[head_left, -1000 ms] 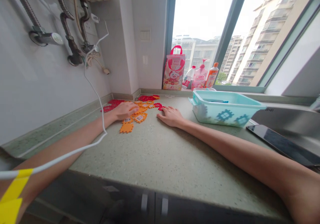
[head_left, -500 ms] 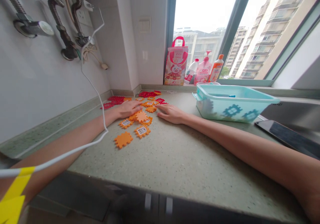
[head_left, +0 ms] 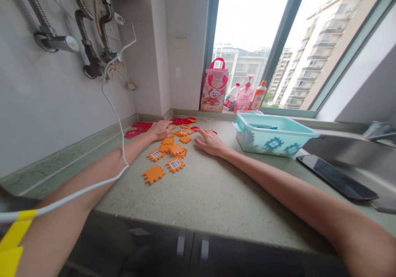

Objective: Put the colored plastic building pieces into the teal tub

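Left hand (head_left: pixel 161 130), right hand (head_left: pixel 211 143) flank orange tiles (head_left: pixel 177 149), well inside counter edge (head_left: pixel 185 228).

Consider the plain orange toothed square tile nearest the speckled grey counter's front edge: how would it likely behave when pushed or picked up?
The plain orange toothed square tile is probably light and stiff: it looks thin, with no visible bend. Pushed, it would likely slide, not tip, since it lies flat on the speckled grey counter. Its low edge may resist pinching.
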Demonstrator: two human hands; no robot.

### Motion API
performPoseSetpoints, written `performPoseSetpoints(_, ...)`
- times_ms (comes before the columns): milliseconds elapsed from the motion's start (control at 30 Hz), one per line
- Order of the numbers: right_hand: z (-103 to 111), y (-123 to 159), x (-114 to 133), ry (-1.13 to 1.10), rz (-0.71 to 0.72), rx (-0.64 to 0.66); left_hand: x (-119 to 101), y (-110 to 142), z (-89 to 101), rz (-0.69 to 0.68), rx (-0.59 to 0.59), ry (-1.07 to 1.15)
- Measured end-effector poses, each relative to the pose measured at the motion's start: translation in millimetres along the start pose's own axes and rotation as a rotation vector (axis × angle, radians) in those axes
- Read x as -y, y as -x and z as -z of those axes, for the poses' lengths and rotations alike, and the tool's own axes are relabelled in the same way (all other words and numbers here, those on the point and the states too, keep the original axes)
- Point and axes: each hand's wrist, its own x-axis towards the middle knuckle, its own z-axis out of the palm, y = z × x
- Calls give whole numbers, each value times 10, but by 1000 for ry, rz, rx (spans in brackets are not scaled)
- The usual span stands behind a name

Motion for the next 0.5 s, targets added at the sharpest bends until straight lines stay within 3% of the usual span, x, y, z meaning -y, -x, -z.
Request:
performPoseSetpoints(67, 31, 8, 35, 7, -31, -28, -13, -70, 11, 10, 69, -35)
performPoseSetpoints(133, 64, 14, 69, 22, -69, -47, -37, -82, 35, -6, 65, -40)
performPoseSetpoints(333, 187, 204, 255, 57, -156, -81, -157, 190, 172, 6, -93, -106)
performPoseSetpoints(500, 291, 575, 447, 12, -22, -40, -125, 370, 215, 46, -130, -151)
